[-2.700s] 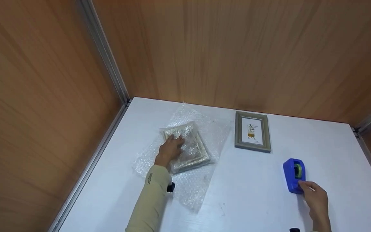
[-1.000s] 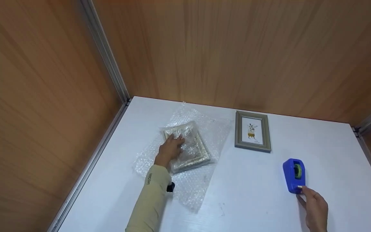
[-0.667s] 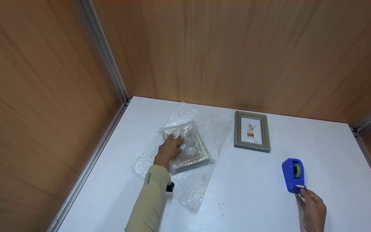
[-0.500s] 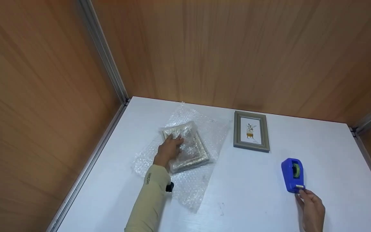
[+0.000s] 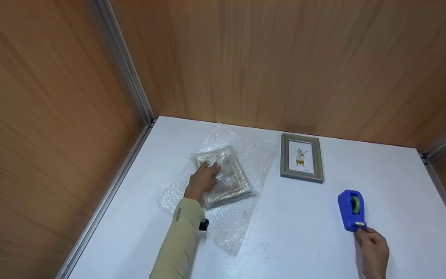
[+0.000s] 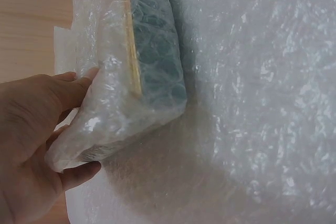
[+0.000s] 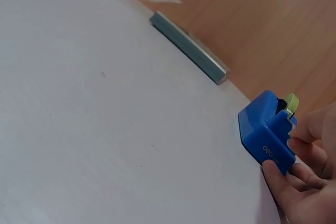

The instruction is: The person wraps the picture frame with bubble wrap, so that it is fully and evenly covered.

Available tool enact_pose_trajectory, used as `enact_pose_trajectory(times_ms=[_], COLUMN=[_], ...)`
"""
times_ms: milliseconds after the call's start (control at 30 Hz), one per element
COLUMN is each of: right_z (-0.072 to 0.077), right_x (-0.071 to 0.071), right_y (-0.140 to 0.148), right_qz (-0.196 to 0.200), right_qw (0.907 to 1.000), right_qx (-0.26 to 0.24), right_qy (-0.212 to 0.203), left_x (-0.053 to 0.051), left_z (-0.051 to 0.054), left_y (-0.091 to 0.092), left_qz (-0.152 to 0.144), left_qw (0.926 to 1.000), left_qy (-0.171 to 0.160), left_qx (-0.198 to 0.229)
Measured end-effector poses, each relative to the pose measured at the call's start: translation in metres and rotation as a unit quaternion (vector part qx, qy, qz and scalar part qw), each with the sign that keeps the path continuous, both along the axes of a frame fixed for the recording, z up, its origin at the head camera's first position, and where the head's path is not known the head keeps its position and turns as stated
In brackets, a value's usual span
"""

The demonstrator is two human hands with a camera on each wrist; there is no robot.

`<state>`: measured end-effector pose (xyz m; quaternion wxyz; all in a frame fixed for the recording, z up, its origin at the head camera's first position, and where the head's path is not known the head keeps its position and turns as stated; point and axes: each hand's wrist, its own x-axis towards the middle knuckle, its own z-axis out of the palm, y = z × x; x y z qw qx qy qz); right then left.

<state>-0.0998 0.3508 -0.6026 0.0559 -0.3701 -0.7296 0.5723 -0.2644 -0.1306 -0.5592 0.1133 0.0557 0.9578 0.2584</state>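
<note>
Stretches out as a wide, flat, smooth white tabletop [image 5: 296, 221]. Shows a few faint scuffs and small dark specks toward the near side. Left of the middle, carries a loosely spread, angular sheet of clear bubble wrap [image 5: 230, 226], with one corner reaching up to the back edge. Near that edge, just right of the wrap, bears a rectangular grey-green picture frame [image 5: 302, 158], lying flat and face up. Farther right and nearer the viewer, supports a blue plastic tape dispenser [image 5: 348, 217], fitted with a yellow-green roll [image 5: 357, 205].
</note>
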Motion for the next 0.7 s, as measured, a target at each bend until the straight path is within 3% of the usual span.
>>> enact_pose_trajectory(times_ms=[200,467,700], right_z=[0.002,-0.004,0.008], right_x=[-0.003,0.005,0.014], right_y=[-0.004,-0.008,-0.03], right_qz=[-0.008,-0.071,-0.113], right_qw=[0.9994,0.9974,0.991], right_qx=[0.029,-0.003,0.071], right_qy=[-0.018,0.011,-0.011], left_x=[0.001,0.0,0.0], left_z=[-0.001,0.0,-0.001], left_y=[-0.002,-0.002,-0.002], left_qz=[0.0,-0.003,-0.005], left_qw=[0.9999,0.9999,0.9999], left_qy=[0.014,0.011,0.013], left_qx=[0.006,0.003,0.009])
